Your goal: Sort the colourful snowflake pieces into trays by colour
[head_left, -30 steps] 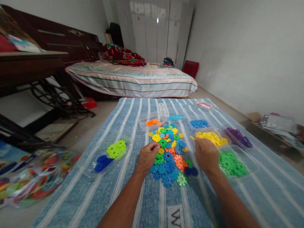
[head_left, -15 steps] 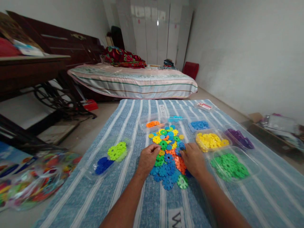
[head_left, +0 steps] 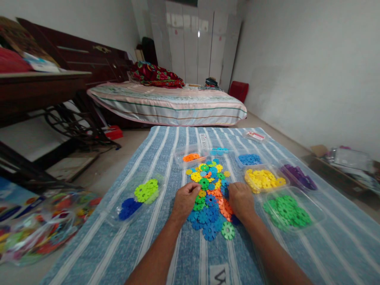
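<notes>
A loose pile of mixed-colour notched plastic discs (head_left: 210,211) lies in the middle of the striped cloth. My left hand (head_left: 187,198) is at the pile's left edge, closed with thumb and fingertips together; whatever is in them, if anything, is hidden. On the right edge of the pile my right hand (head_left: 242,200) is closed too, its fingers curled down and out of sight beside blue and orange discs (head_left: 225,209). At the near end of the pile a pale green disc (head_left: 228,230) lies flat.
Right of the pile stand clear tubs of yellow discs (head_left: 264,179), green discs (head_left: 287,213), purple discs (head_left: 298,177) and blue discs (head_left: 249,159). Orange discs (head_left: 191,157) sit in a tub behind it. On the left, one tub holds lime discs (head_left: 146,190) and dark blue discs (head_left: 129,208).
My right hand has shifted slightly left and down over the pile's right edge. My left hand stays almost in place. The whole view has tilted a little.
</notes>
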A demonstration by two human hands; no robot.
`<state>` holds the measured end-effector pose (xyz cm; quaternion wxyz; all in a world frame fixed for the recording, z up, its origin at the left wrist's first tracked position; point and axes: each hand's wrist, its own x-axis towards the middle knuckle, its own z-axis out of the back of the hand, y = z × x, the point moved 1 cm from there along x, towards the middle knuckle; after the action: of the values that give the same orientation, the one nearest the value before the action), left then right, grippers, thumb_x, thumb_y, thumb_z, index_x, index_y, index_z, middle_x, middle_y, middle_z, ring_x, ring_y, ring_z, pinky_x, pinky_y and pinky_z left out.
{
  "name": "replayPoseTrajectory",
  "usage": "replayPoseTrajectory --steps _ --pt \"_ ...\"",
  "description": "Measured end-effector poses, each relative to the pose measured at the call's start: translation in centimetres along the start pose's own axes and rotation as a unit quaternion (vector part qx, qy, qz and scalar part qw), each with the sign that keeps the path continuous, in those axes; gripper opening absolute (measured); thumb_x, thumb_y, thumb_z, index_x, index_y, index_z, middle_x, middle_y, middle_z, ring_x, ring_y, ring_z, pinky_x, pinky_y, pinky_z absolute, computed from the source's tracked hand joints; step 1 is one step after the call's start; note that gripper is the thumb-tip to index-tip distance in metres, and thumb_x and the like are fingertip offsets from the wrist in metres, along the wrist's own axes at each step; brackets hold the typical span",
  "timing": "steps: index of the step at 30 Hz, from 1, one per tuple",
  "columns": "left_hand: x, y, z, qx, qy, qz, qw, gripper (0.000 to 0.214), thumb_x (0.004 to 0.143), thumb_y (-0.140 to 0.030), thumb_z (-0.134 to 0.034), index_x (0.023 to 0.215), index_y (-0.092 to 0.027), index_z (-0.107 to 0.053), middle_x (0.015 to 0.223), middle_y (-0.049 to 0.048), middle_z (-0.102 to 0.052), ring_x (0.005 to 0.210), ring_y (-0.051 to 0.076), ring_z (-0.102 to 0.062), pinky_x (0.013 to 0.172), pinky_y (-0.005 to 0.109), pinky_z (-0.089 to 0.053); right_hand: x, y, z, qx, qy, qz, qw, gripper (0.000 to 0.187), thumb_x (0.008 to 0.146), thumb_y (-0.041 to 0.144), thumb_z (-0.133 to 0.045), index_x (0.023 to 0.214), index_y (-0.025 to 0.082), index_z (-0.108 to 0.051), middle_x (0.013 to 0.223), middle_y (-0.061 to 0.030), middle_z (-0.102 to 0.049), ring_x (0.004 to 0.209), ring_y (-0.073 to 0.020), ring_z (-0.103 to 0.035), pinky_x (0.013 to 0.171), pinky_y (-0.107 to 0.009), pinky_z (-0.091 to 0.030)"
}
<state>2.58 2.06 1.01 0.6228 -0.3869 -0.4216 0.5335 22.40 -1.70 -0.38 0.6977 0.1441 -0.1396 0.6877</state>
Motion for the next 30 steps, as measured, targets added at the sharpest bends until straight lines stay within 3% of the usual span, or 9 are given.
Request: replayPoseTrajectory --steps 5,9,13,15,18,22,26,30 --pt "0.0 0.3 0.0 -0.003 0.004 -0.001 1.000 0.024 0.070 -0.037 -0.055 0.077 -0.017 -0.067 0.076 -0.0001 -0.068 0.073 0.015 -0.061 0.070 0.024 -0.046 0.5 -0.2 1.0 -0.003 -0.049 0.032 0.998 0.020 0.082 0.012 -0.045 0.068 0.017 -0.058 0.069 -0.0051 -0.055 0.071 -0.0168 -0.045 0.068 -0.029 -0.027" --pt "0.1 0.3 0.0 -0.004 0.003 0.000 1.000 0.024 0.071 -0.036 -0.054 0.078 -0.017 -0.067 0.077 0.0003 -0.068 0.075 0.016 -0.062 0.070 0.024 -0.046 3.4 -1.7 3.0 -0.039 -0.064 0.041 0.996 0.021 0.082 0.013 -0.044 0.067 0.017 -0.058 0.068 -0.0058 -0.056 0.070 -0.0171 -0.046 0.067 -0.030 -0.026" --pt "0.1 0.3 -0.1 -0.001 0.005 -0.001 1.000 0.023 0.071 -0.036 -0.054 0.077 -0.018 -0.067 0.079 0.0002 -0.069 0.077 0.016 -0.062 0.074 0.025 -0.046 7.1 -4.1 5.5 -0.080 -0.108 -0.078 0.988 0.024 0.087 0.023 -0.040 0.079 0.014 -0.061 0.077 -0.0094 -0.059 0.075 -0.0192 -0.049 0.071 -0.032 -0.027" --pt "0.1 0.4 -0.1 -0.001 0.005 0.001 1.000 0.024 0.071 -0.036 -0.054 0.078 -0.018 -0.067 0.079 0.0001 -0.069 0.077 0.016 -0.062 0.073 0.025 -0.046 7.7 -4.4 6.1 -0.069 -0.100 -0.109 0.987 0.025 0.088 0.028 -0.040 0.085 0.014 -0.061 0.081 -0.0100 -0.061 0.077 -0.0199 -0.050 0.072 -0.032 -0.028" --pt "0.1 0.4 -0.1 -0.001 0.003 0.001 1.000 0.024 0.071 -0.037 -0.054 0.078 -0.018 -0.067 0.079 -0.0001 -0.069 0.076 0.016 -0.062 0.073 0.025 -0.046 6.2 -3.2 5.5 -0.008 -0.018 -0.052 0.998 0.028 0.088 0.032 -0.039 0.086 0.017 -0.063 0.083 -0.0079 -0.062 0.080 -0.0189 -0.053 0.073 -0.030 -0.031" --pt "0.1 0.3 -0.1 0.000 0.002 0.003 1.000 0.024 0.071 -0.036 -0.053 0.077 -0.018 -0.067 0.079 -0.0002 -0.069 0.076 0.015 -0.061 0.072 0.024 -0.046 2.7 -0.8 3.0 0.071 0.086 -0.006 0.994 0.026 0.085 0.037 -0.045 0.088 0.019 -0.064 0.089 -0.0063 -0.063 0.087 -0.0179 -0.054 0.076 -0.027 -0.034" --pt "0.1 0.3 0.0 -0.001 0.002 0.005 1.000 0.024 0.070 -0.036 -0.054 0.078 -0.018 -0.067 0.080 0.0004 -0.069 0.077 0.015 -0.062 0.074 0.024 -0.046 1.3 0.1 1.2 0.095 0.106 -0.032 0.989 0.026 0.083 0.039 -0.050 0.091 0.018 -0.062 0.092 -0.0076 -0.061 0.093 -0.0188 -0.052 0.079 -0.027 -0.035" --pt "0.1 0.3 0.0 -0.003 0.009 0.009 1.000 0.025 0.071 -0.037 -0.054 0.078 -0.017 -0.067 0.079 0.0006 -0.069 0.076 0.016 -0.061 0.073 0.025 -0.046 1.5 0.2 0.9 0.104 0.099 -0.038 0.989 0.025 0.084 0.038 -0.048 0.090 0.017 -0.062 0.093 -0.0078 -0.061 0.093 -0.0185 -0.052 0.080 -0.027 -0.035"
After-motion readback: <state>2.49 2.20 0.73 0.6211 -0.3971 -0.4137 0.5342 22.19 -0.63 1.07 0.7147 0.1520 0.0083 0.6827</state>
